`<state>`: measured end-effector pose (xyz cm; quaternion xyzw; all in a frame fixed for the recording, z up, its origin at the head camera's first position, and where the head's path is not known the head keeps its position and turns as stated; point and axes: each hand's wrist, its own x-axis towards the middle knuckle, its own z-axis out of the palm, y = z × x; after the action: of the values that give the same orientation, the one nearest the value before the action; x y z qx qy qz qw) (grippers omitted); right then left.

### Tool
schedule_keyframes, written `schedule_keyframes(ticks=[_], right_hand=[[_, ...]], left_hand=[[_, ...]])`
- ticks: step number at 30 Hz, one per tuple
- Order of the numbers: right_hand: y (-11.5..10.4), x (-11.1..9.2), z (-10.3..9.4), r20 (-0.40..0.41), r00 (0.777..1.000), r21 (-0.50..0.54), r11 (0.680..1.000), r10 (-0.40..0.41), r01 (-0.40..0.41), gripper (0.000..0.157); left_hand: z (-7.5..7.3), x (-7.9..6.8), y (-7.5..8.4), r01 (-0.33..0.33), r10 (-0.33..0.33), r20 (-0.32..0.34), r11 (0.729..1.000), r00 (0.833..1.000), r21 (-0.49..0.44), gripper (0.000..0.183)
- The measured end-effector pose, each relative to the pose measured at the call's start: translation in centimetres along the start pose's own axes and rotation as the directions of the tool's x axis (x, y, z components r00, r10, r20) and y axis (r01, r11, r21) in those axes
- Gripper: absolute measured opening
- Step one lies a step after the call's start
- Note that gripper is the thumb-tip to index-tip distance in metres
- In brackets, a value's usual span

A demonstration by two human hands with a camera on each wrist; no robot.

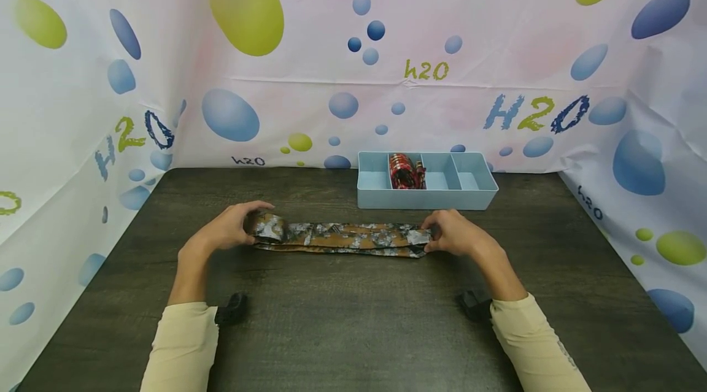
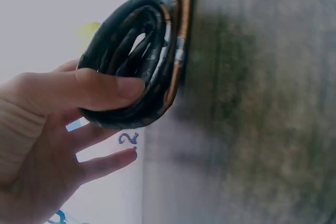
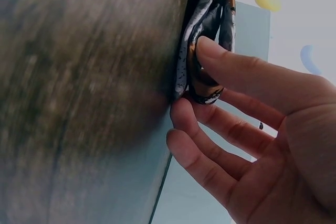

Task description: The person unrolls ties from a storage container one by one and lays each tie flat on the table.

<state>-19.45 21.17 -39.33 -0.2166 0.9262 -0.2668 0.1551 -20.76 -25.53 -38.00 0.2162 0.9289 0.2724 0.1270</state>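
A necktie [image 1: 353, 237] with a brown, black and white floral pattern lies stretched sideways on the table, its left end wound into a roll [image 1: 269, 228]. My left hand [image 1: 229, 227] holds that roll. In the left wrist view, the thumb presses on the side of the dark coil [image 2: 126, 61] with fingers behind it. At the other end, my right hand [image 1: 454, 234] pinches the folded layers of the tie. The right wrist view shows the thumb on the folded end [image 3: 206, 85] and fingertips beneath it.
A light blue divided box [image 1: 425, 199] stands behind the tie, right of centre. One of its compartments holds a rolled red plaid tie [image 1: 403, 172]. The dark wooden table [image 1: 342, 324] meets a white printed sheet [image 1: 309, 103] at the back and sides.
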Motion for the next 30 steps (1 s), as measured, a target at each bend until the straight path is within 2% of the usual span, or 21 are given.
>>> schedule_keyframes(ticks=[7,18,26,30], right_hand=[[-0.09,-0.09,-0.01,0.002,1.000,-0.005,1.000,-0.004,0.004,0.039],[0.26,0.06,-0.07,0.023,0.999,-0.016,1.000,-0.021,0.022,0.043],[0.42,0.06,0.10,-0.008,0.999,-0.029,0.999,-0.034,0.034,0.036],[0.31,-0.03,-0.16,-0.032,0.999,-0.023,0.999,-0.044,0.044,0.035]], left_hand=[[0.32,0.20,-0.24,0.027,-0.028,0.022,0.999,0.999,0.026,0.072],[-0.32,-0.63,-0.03,0.015,-0.015,-0.002,1.000,1.000,0.019,0.076],[-0.40,-0.47,-0.24,0.049,-0.049,-0.020,0.999,0.999,0.016,0.075],[-0.31,-0.51,-0.28,0.039,-0.039,-0.040,0.999,0.998,0.008,0.072]])
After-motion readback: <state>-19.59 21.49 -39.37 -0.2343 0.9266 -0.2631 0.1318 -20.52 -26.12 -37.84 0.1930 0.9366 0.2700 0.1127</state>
